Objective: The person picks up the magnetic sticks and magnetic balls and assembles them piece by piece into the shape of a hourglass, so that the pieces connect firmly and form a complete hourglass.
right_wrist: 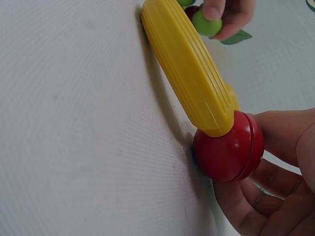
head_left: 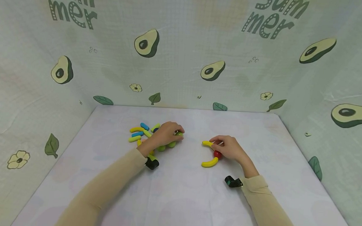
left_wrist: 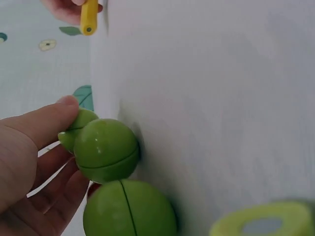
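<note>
My left hand (head_left: 167,134) pinches a green toy ball (head_left: 180,134) between thumb and fingers. In the left wrist view, further green balls (left_wrist: 129,211) sit close by it along the table. The right hand (head_left: 229,148) pinches the upper yellow curved stick (head_left: 207,143), whose end, with a small dark dot, faces the left wrist camera. A red ball (right_wrist: 229,147) joins this stick to a lower yellow curved stick (right_wrist: 189,69), which has a ribbed side. My right fingers lie close behind the red ball; the right wrist view mostly hides the upper stick.
Left of and beneath the left forearm lie several loose yellow, blue (head_left: 138,134) and lime sticks (head_left: 135,138), partly covered by the hand. A black wrist camera (head_left: 152,164) hangs from each sleeve. Printed cloth walls enclose the white table (head_left: 176,194).
</note>
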### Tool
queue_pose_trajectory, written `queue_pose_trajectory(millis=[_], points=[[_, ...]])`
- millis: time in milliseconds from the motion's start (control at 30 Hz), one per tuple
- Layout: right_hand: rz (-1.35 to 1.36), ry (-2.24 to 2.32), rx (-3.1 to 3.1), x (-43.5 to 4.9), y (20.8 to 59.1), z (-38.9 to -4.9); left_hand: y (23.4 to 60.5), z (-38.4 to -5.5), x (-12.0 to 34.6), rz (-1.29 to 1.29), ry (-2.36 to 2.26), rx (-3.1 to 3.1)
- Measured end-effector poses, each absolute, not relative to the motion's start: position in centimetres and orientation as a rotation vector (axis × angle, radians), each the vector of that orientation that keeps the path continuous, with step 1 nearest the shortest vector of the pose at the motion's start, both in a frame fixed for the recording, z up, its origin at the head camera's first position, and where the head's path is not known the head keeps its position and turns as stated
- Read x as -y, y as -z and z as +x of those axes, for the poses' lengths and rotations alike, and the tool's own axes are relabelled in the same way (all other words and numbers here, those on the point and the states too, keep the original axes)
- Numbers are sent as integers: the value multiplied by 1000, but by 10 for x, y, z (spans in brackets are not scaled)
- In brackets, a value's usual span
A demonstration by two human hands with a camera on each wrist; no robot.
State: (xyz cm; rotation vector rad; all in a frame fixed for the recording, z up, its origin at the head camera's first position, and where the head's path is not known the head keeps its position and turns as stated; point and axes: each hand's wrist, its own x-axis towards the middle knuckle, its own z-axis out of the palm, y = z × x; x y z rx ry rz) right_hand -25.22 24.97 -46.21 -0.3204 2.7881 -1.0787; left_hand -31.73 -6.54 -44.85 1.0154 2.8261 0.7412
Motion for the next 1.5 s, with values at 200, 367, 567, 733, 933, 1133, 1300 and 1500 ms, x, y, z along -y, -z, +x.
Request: queue_pose_trajectory(millis=[200,367,567,733,933,1133,1300,1500], points=[[-319,1075,-2793,-249,462,-252,448,-306,61,1023,-857,-2843],[-313,1079,-2791,-248,461,-251,448,-294,54,948,-899,-2856],[-314,1076,-2794,-249,461,-252,450,-284,47,962,-927,-2901],[-337,1082,-2782,-249,461,-252,456,-279,42,911,-979,-2890],[-338,1076,-2784,-250,462,-252,459,-270,34,854,-1091,-2795],[-337,1074,-2781,-250,463,-254,462,-264,25,770,-1192,-2716],[-338,1073,-2780,-249,462,-253,464,-262,18,750,-1227,-2674],[-337,1082,-2771,-249,460,-252,467,-261,14,719,-1259,-2634]])
